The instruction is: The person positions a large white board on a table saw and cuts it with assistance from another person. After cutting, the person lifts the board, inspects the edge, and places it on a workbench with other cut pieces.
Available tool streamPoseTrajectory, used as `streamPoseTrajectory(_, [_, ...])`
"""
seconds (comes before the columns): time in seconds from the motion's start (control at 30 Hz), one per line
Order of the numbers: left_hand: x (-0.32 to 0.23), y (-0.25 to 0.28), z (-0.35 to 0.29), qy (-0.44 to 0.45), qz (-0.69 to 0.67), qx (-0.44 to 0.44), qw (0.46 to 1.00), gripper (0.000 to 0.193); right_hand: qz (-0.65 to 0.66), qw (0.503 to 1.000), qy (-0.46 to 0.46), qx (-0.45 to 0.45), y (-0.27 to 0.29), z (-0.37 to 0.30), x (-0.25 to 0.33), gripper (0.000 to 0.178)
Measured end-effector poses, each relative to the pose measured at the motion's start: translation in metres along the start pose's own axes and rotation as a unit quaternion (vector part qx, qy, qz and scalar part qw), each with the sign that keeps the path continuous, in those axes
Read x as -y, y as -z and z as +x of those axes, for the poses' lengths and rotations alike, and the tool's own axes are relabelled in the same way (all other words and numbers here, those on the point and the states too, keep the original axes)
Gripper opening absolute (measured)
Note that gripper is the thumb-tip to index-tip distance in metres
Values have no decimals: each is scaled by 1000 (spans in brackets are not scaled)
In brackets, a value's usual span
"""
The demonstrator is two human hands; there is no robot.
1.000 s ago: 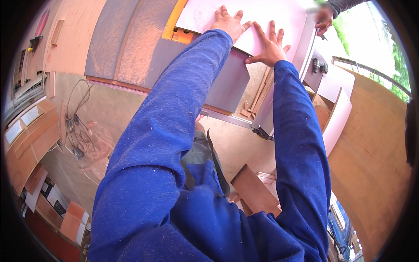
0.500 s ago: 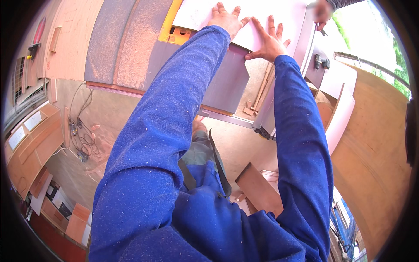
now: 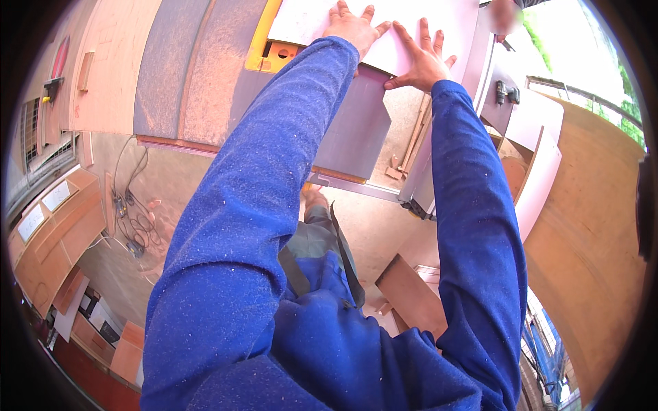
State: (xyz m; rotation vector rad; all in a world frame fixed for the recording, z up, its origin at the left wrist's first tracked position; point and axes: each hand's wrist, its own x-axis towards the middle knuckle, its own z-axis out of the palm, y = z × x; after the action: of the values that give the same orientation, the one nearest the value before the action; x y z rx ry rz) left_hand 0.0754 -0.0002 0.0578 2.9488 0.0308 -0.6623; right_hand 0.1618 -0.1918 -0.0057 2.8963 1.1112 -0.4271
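A white board (image 3: 391, 48) lies on a grey machine table (image 3: 356, 127) at the top of the view. My left hand (image 3: 354, 31) rests flat on the board near its front edge, fingers spread. To its right, my right hand (image 3: 425, 66) is also open on the board, its thumb at the front edge. Neither hand grips anything. Beside the board's left edge is a yellow plate (image 3: 277, 56) with a round hole in it. At the top right, another person's hand (image 3: 504, 17) is partly cut off and blurred.
A metal rail (image 3: 418, 192) runs along the table's right side, with a dark drill (image 3: 507, 93) beyond it. Cables (image 3: 130, 205) lie on the floor at left, near wooden boxes (image 3: 58, 233). A brown panel (image 3: 411, 294) stands below, and a large curved board (image 3: 589, 226) fills the right.
Both my hands and the white board have shifted slightly away from me, uncovering a little more of the yellow plate. The other person's hand has moved farther toward the top edge.
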Motion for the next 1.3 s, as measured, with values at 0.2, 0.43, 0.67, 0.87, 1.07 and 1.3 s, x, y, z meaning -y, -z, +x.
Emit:
streamPoseTrajectory(0.2, [0,6,2,1,-4,15,1000,134,-4,1000,-1,-1,1,3,-1,146])
streamPoseTrajectory(0.43, [2,8,6,1,1,12,1000,136,-16,1000,4,-18,-4,10,-6,144])
streamPoseTrajectory(0.67, [2,9,9,5,2,9,1000,135,-22,1000,1,-17,-4,14,-9,144])
streamPoseTrajectory(0.87, [3,12,12,4,13,12,1000,136,-17,999,13,-34,-7,19,-13,144])
streamPoseTrajectory(1.07, [3,11,16,8,21,0,1000,136,-24,999,11,-36,-12,26,-18,143])
streamPoseTrajectory(1.3, [4,11,22,7,23,-2,1000,137,-45,998,-8,49,24,22,-3,134])
